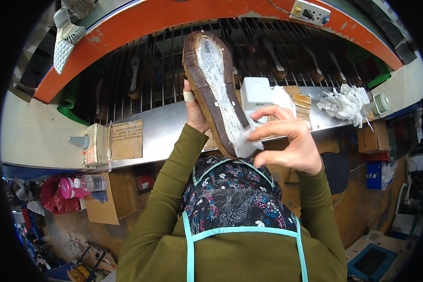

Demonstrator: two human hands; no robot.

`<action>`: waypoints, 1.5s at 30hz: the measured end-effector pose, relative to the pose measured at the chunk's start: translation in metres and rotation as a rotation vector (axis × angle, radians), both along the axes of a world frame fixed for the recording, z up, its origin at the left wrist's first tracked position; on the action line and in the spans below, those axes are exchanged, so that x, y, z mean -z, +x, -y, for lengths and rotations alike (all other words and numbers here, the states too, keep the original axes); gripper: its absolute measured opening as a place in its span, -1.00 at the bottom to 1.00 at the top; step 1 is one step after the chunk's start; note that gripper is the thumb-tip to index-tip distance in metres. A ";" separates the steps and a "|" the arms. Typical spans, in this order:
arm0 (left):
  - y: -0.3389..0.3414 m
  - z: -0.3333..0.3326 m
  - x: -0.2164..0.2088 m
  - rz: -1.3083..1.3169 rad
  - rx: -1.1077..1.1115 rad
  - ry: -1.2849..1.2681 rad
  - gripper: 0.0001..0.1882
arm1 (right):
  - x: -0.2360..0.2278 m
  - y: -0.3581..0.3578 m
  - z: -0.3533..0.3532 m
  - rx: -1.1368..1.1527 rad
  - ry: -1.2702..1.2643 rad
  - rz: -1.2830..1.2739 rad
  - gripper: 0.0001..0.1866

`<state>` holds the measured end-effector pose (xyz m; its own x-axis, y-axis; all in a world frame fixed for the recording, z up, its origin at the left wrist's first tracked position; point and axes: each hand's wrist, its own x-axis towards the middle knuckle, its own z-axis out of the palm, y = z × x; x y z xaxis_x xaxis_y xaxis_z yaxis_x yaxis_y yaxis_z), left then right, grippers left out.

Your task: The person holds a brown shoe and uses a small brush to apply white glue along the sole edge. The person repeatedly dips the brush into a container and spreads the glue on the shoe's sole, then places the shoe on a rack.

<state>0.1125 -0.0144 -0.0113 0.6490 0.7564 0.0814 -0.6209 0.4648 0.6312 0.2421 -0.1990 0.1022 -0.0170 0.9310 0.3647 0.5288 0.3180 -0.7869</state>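
A brown shoe upper (pixel 203 97) is held up with its underside toward me, its long whitish bottom panel (pixel 218 75) showing. My left hand (pixel 194 109) grips its left side, with a pale wrap on one finger; the other fingers are hidden behind the shoe. At the shoe's near end, my right hand (pixel 291 141) pinches a crumpled white cloth or tissue (pixel 247 144) against the bottom panel. Just beyond that hand stands a white plastic container (pixel 256 92) on the bench.
Behind a metal bench (pixel 164 134) runs a rack of dark rods (pixel 160 61) with several shoes on it, under an orange frame (pixel 113 42). Crumpled white cloths (pixel 343 105) lie at right. Flat cardboard (pixel 127 139) and a control box (pixel 97 145) are at left; a brush (pixel 68 37) hangs upper left.
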 end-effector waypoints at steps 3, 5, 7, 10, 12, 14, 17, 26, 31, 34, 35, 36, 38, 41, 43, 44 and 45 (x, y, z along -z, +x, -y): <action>-0.003 0.005 -0.003 -0.010 0.012 0.010 0.01 | -0.001 0.000 -0.023 0.013 0.070 -0.108 -0.76; -0.008 0.005 -0.001 -0.016 0.082 0.009 0.04 | -0.003 0.004 -0.041 -0.008 0.104 -0.166 -0.81; -0.011 0.008 -0.002 -0.017 0.117 0.002 0.07 | -0.004 0.004 -0.059 -0.043 0.088 -0.355 -0.84; -0.009 0.014 -0.014 -0.063 0.040 0.094 0.06 | -0.001 -0.001 -0.082 -0.049 0.013 -0.707 -0.84; -0.007 0.016 -0.017 -0.050 0.014 0.070 0.06 | 0.000 -0.001 -0.098 -0.027 -0.042 -0.808 -0.82; -0.009 0.008 -0.005 0.031 0.062 0.092 -0.01 | 0.001 -0.002 -0.114 -0.020 -0.004 -0.830 -0.80; -0.013 0.003 0.001 0.003 0.062 0.100 0.04 | 0.006 -0.003 -0.135 0.019 0.055 -0.829 -0.78; -0.015 -0.009 0.006 -0.078 0.032 0.051 0.12 | 0.026 0.002 -0.153 0.480 0.343 0.085 -0.65; -0.016 -0.017 0.016 -0.140 -0.007 -0.010 0.10 | 0.053 0.009 -0.099 0.346 0.242 0.290 -0.83; -0.021 -0.021 0.019 -0.233 -0.018 -0.028 0.09 | 0.067 0.004 -0.097 0.319 0.216 0.292 -0.86; -0.021 -0.021 0.022 -0.217 -0.018 -0.045 0.07 | 0.069 0.002 -0.098 0.320 0.221 0.292 -0.86; -0.021 -0.021 0.025 -0.215 -0.023 -0.035 0.06 | 0.071 0.000 -0.099 0.318 0.205 0.295 -0.87; -0.021 -0.024 0.028 -0.210 -0.036 -0.009 0.04 | 0.073 -0.002 -0.105 0.313 0.179 0.302 -0.87; -0.015 -0.030 0.042 -0.043 0.031 -0.137 0.00 | 0.074 0.001 -0.110 0.233 0.098 0.281 -0.89; -0.015 -0.028 0.032 -0.101 -0.044 -0.092 -0.01 | 0.069 0.005 -0.107 0.140 0.021 0.210 -0.90; -0.015 -0.027 0.024 -0.131 -0.084 -0.068 -0.02 | 0.061 0.008 -0.103 0.076 -0.025 0.156 -0.91; -0.016 -0.027 0.023 -0.127 -0.086 -0.053 -0.02 | 0.054 0.010 -0.101 0.011 -0.070 0.101 -0.91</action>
<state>0.0965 0.0121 -0.0342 0.5841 0.8108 -0.0387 -0.5767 0.4481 0.6831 0.2517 -0.0983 0.0483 -0.0399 0.9545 0.2957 0.6100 0.2576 -0.7493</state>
